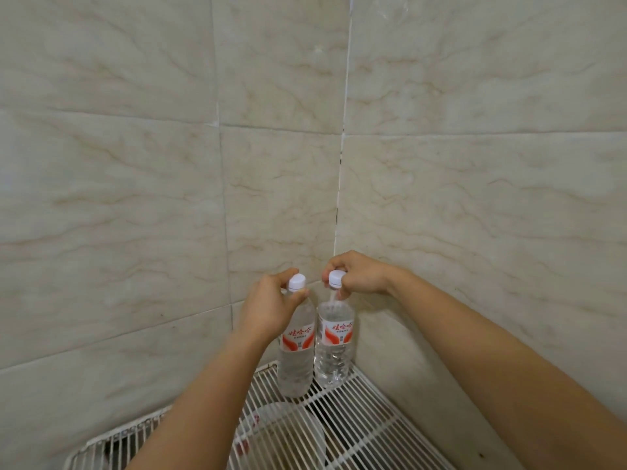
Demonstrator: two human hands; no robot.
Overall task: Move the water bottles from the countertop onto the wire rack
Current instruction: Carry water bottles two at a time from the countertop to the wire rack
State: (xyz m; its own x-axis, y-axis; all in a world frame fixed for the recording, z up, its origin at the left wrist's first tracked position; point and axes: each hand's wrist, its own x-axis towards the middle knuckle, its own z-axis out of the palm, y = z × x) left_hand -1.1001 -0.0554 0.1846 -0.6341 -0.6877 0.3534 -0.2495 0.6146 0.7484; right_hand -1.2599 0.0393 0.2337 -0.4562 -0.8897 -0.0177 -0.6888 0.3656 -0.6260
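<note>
Head view shows a big tiled wall [135,164] with pale brown lines. Two walls meet in a corner near the middle. Two bare arms reach in from 5 o'clock and 7 o'clock.

A white wire rack [373,422] sits low at 6 o'clock, pushed into the corner. Something round and white [288,432] shows under its wires, but I cannot tell what it is.

Two water bottles stand at the 12 o'clock end of the rack, with their bottoms on the wires. The left bottle [295,364] leans a little. The right bottle [334,354] stands straight, at its 3 o'clock side. They are just beside each other. Both are clear with red and white labels.

The left hand [268,307] holds the neck of the left bottle, fingers curled round it just under the white cap [297,283]. The right hand [359,274] grips the top of the right bottle, fingers wrapped round its white cap [336,279]. The hands are near each other but not touching.
</note>
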